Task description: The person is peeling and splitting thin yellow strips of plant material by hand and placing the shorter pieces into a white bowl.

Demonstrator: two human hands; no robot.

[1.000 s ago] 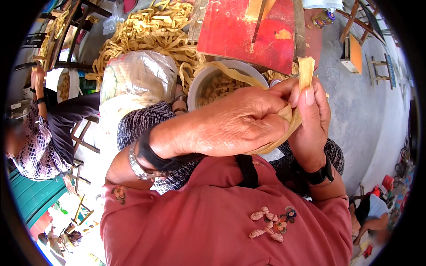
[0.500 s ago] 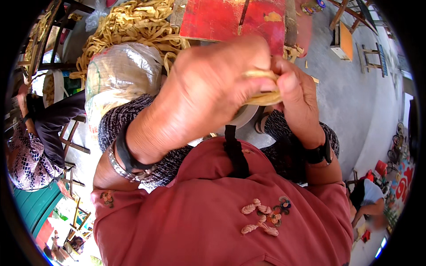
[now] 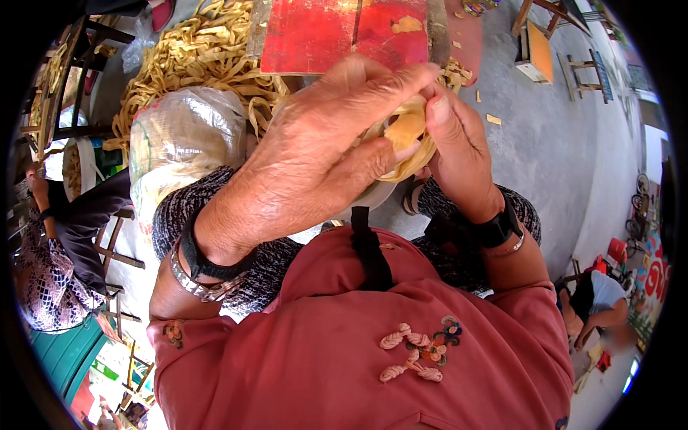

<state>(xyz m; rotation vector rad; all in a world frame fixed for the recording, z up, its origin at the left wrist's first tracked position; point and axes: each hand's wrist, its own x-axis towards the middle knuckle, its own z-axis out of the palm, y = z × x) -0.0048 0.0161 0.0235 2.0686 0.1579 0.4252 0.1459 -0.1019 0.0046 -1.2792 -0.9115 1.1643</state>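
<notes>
Pinching a coiled yellow strip (image 3: 407,129): right hand (image 3: 459,143), thumb against fingers; left hand (image 3: 308,140) has thumb parted from fingers, tip on coil, can't tell grip from where I stand; coil between both hands, above pale tub (image 3: 373,195); plastic bag (image 3: 188,136) by left knee (image 3: 179,202); red board (image 3: 322,36) and strip pile (image 3: 201,54) farther off

This looks like a workshop. Tan strips (image 3: 193,61) lie heaped by a scuffed red board (image 3: 308,43); a co-worker (image 3: 54,269) sits at left.
</notes>
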